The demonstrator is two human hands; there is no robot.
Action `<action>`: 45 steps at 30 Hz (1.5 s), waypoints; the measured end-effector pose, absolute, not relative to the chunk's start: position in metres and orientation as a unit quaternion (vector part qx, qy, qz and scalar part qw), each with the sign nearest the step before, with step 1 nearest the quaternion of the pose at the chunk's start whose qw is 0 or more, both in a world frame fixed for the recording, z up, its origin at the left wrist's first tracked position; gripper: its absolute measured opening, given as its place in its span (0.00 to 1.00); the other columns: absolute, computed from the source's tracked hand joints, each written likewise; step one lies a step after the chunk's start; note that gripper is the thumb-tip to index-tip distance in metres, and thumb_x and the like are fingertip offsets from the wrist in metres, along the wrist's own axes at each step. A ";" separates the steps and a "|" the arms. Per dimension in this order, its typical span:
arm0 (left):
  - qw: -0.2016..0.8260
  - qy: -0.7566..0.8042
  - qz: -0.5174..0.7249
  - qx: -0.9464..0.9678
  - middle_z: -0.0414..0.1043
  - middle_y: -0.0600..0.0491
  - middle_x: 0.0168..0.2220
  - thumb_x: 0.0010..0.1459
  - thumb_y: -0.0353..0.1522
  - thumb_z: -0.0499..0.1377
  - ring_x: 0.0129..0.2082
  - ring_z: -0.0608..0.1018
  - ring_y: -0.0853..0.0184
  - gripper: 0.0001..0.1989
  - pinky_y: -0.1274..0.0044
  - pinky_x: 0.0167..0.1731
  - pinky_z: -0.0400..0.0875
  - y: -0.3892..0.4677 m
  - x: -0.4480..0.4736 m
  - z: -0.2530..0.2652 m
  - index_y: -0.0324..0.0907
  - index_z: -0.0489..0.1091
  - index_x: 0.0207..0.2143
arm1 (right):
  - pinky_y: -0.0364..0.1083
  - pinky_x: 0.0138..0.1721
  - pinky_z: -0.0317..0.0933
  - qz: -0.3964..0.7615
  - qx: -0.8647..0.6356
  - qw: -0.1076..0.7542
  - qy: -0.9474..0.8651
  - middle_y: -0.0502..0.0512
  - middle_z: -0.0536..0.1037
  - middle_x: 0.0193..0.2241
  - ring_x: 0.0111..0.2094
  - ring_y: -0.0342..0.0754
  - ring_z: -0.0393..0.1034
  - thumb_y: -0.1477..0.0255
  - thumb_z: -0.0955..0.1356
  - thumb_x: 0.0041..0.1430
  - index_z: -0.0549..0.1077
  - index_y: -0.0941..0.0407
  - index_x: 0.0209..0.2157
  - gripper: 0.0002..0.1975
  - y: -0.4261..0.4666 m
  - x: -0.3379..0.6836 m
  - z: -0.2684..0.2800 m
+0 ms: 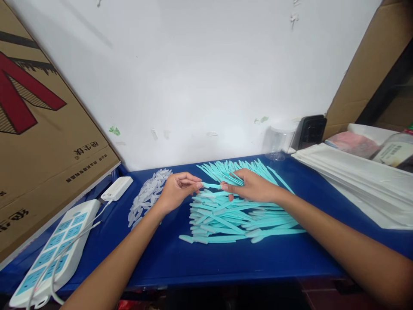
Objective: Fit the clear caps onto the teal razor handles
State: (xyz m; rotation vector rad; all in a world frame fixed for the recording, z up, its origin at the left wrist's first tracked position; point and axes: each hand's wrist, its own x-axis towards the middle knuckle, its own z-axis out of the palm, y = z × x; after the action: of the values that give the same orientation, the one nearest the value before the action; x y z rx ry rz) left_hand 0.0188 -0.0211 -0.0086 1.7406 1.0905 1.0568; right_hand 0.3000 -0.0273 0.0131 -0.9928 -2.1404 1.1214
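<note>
My right hand (250,185) pinches the handle of a turquoise eyebrow razor (211,185), with more turquoise handles showing at its fingers. The razor's other end is between the thumb and fingertips of my left hand (177,189). Whether a cap is on that end is hidden by the fingers. Below both hands lies a pile of turquoise razors (219,217), heads mostly to the left. Behind my right hand, another group of razors (238,165) fans toward the wall. Left of my left hand is a heap of small translucent blade caps (150,191).
On the blue table (167,262), a power strip (60,249) with cables and a white adapter (116,188) lie left beside a cardboard box (48,129). A clear jar (280,140), a dark device (312,131) and white bags (358,185) are at right. A white wall (200,77) stands behind.
</note>
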 end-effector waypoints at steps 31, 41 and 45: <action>0.401 0.426 0.348 0.732 0.76 0.52 0.26 0.63 0.45 0.63 0.22 0.74 0.70 0.18 0.79 0.23 0.69 -0.028 0.023 -0.008 0.39 0.78 0.41 | 0.46 0.31 0.66 0.448 -0.323 0.209 -0.807 0.55 0.81 0.35 0.27 0.46 0.72 0.52 0.66 0.66 0.76 0.56 0.40 0.20 -0.033 0.296 0.008; 0.321 0.436 0.303 0.784 0.78 0.50 0.29 0.65 0.46 0.60 0.26 0.75 0.68 0.20 0.78 0.26 0.68 -0.027 0.023 -0.014 0.38 0.79 0.40 | 0.49 0.32 0.62 0.304 -0.447 0.248 -0.804 0.53 0.78 0.27 0.27 0.49 0.68 0.49 0.62 0.68 0.68 0.54 0.32 0.22 -0.005 0.323 0.011; 0.219 0.418 0.283 0.835 0.78 0.51 0.31 0.67 0.44 0.59 0.26 0.69 0.69 0.17 0.77 0.27 0.63 -0.030 0.028 -0.017 0.42 0.81 0.40 | 0.48 0.30 0.61 0.330 -0.467 0.257 -0.779 0.52 0.77 0.30 0.25 0.45 0.63 0.50 0.63 0.68 0.63 0.53 0.35 0.19 -0.002 0.326 0.009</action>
State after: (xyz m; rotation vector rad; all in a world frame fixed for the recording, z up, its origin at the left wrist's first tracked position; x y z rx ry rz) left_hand 0.0277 -0.0304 -0.0170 2.3097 1.1568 0.7829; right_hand 0.3265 -0.0017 0.0090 -1.2679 -2.1141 0.8954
